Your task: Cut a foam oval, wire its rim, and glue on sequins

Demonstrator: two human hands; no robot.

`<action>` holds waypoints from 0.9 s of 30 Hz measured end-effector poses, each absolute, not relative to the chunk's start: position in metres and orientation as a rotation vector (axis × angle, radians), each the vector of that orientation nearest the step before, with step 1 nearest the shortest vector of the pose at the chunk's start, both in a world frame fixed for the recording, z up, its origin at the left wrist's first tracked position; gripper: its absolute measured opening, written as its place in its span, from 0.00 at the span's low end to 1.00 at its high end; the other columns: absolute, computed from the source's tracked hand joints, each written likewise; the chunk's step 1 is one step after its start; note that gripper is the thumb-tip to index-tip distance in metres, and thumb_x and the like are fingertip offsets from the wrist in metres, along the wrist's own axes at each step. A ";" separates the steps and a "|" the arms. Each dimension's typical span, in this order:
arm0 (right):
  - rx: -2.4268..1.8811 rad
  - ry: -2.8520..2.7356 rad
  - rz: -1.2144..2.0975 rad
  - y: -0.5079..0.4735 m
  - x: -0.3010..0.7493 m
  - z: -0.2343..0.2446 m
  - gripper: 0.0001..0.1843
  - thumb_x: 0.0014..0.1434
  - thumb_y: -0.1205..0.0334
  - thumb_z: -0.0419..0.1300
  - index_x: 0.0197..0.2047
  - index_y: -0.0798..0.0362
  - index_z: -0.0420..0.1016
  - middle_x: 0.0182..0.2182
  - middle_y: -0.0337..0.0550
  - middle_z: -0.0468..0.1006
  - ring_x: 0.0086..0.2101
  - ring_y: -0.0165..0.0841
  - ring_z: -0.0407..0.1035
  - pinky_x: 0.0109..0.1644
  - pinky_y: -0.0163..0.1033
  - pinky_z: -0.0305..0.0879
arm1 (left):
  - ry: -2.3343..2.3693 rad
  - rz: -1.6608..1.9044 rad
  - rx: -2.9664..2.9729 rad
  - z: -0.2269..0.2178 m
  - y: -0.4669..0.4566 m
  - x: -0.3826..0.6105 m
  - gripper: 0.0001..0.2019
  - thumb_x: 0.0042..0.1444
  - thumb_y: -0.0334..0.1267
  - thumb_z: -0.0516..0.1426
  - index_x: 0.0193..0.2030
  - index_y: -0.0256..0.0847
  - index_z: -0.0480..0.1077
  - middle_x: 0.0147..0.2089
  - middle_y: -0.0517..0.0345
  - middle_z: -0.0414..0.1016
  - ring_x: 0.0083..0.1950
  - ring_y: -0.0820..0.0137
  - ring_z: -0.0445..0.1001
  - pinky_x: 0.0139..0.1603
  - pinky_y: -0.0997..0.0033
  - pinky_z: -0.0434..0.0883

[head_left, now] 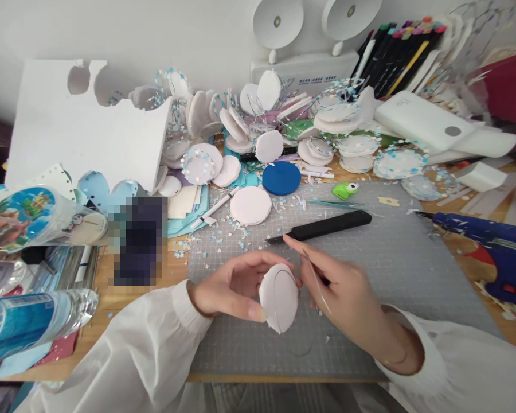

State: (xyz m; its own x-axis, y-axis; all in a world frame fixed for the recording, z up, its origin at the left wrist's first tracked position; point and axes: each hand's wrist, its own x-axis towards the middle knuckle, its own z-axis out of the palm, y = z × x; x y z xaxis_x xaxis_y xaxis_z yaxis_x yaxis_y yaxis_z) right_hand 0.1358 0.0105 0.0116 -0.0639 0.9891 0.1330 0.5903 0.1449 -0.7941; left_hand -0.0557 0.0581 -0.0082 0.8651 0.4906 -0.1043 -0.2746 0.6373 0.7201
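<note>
Over the grey cutting mat [391, 258], on a cluttered wooden desk [172, 275] against a white wall [155, 28], the left hand [230, 284] pinches a white foam disc [278, 297]; the right hand [344, 287] grips thin wire [317, 281].

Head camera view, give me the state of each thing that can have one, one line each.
White round foam disc, held on edge in left hand.
Thin silver wire, pinched by right hand, curving over the disc.
Black utility knife, lying flat on grey cutting mat, untouched.
Blue hot glue gun, lying on its side.
Clear plastic bottle, lying on its side.
</note>
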 end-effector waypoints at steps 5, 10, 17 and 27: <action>-1.534 -1.826 0.604 0.009 0.138 0.008 0.20 0.62 0.69 0.49 0.55 0.60 0.72 0.17 0.36 0.75 0.14 0.25 0.63 0.20 0.30 0.60 | 0.328 0.448 0.797 -0.008 0.058 -0.056 0.31 0.39 0.36 0.69 0.53 0.41 0.70 0.50 0.48 0.73 0.51 0.60 0.72 0.50 0.61 0.67; -1.586 -1.859 0.523 0.009 0.139 0.004 0.21 0.63 0.67 0.49 0.56 0.57 0.72 0.19 0.37 0.76 0.14 0.26 0.63 0.20 0.32 0.59 | 0.297 0.443 0.833 -0.010 0.058 -0.056 0.31 0.40 0.35 0.69 0.53 0.41 0.69 0.52 0.46 0.73 0.51 0.60 0.72 0.51 0.60 0.67; -1.608 -1.511 1.097 0.014 0.139 0.018 0.21 0.63 0.59 0.50 0.56 0.53 0.71 0.11 0.32 0.64 0.13 0.27 0.59 0.17 0.32 0.57 | 0.301 0.493 0.839 -0.006 0.059 -0.055 0.30 0.38 0.34 0.69 0.51 0.39 0.70 0.49 0.45 0.74 0.50 0.60 0.72 0.48 0.63 0.68; -1.267 -1.143 1.239 0.021 0.141 0.009 0.13 0.59 0.61 0.54 0.48 0.52 0.64 0.32 0.41 0.72 0.28 0.30 0.67 0.30 0.36 0.64 | 0.387 0.709 0.735 -0.005 0.062 -0.056 0.28 0.39 0.42 0.68 0.50 0.39 0.70 0.49 0.47 0.75 0.45 0.60 0.75 0.43 0.65 0.71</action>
